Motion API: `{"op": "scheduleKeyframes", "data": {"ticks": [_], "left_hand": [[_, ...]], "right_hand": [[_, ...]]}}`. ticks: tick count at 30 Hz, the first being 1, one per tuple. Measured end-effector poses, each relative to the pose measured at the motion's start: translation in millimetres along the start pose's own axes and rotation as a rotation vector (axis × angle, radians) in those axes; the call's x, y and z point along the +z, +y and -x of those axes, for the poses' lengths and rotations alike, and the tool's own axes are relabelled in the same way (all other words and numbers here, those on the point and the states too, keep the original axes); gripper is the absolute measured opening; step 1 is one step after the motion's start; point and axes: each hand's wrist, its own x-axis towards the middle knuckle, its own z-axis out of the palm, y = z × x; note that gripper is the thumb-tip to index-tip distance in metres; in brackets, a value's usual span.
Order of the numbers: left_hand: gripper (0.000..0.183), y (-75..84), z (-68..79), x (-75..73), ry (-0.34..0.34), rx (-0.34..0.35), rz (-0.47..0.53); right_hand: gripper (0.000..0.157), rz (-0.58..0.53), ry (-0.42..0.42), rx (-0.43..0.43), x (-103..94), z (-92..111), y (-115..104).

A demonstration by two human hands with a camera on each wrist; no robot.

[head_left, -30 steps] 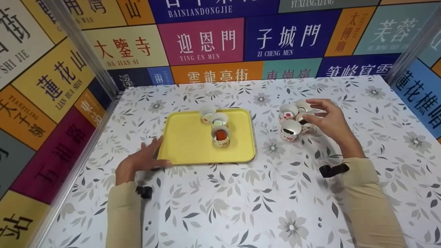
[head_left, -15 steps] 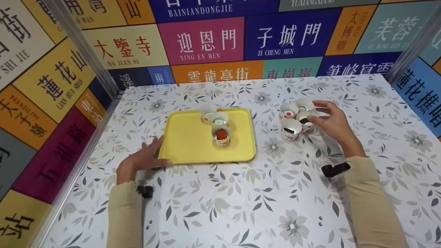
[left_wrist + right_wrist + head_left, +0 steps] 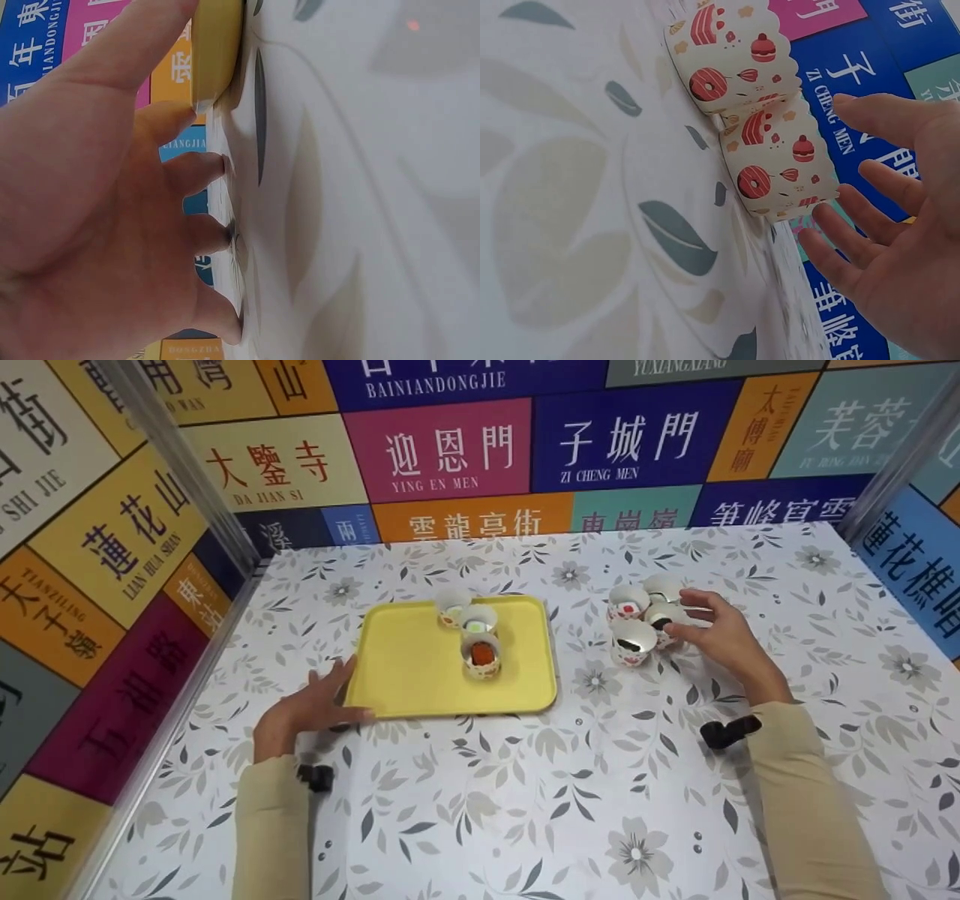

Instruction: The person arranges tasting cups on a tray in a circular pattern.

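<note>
My left hand [image 3: 309, 709] rests at the left end of a yellow tray [image 3: 405, 679], fingers spread; in the left wrist view its thumb and index finger meet the tray's edge [image 3: 214, 56]. Three paper cups with small contents stand on the tray, the front cup [image 3: 481, 670] holding an orange-red piece. My right hand [image 3: 731, 641] hovers at the right of a cluster of several paper cups, fingertips right at the rim of the right-hand cup [image 3: 663, 611], which holds something dark. In the right wrist view the thumb and fingers [image 3: 889, 184] are spread beside a dessert-print cup [image 3: 784, 161].
In the cluster, the front cup [image 3: 628, 654] holds a dark piece and the left cup [image 3: 625, 598] a red and white one. A flower-patterned cloth [image 3: 525, 810] covers the table. Colourful sign-covered panels [image 3: 442, 450] rise behind and at both sides.
My right hand has shifted slightly right, then lowered a little beside the cups, its fingers drawing somewhat nearer each other. The left hand and the tray stay in place.
</note>
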Motion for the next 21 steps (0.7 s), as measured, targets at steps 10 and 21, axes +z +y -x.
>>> {"op": "scheduleKeyframes", "data": {"ticks": [10, 21], "left_hand": [[0.116, 0.8, 0.4, 1.1, -0.002, -0.011, 0.005], [0.115, 0.2, 0.1, 0.2, 0.002, 0.009, -0.003]], "right_hand": [[0.089, 0.042, -0.050, 0.027, 4.1, -1.9, -1.1], [0.093, 0.024, -0.051, 0.053, 8.1, -5.7, 1.4]]}}
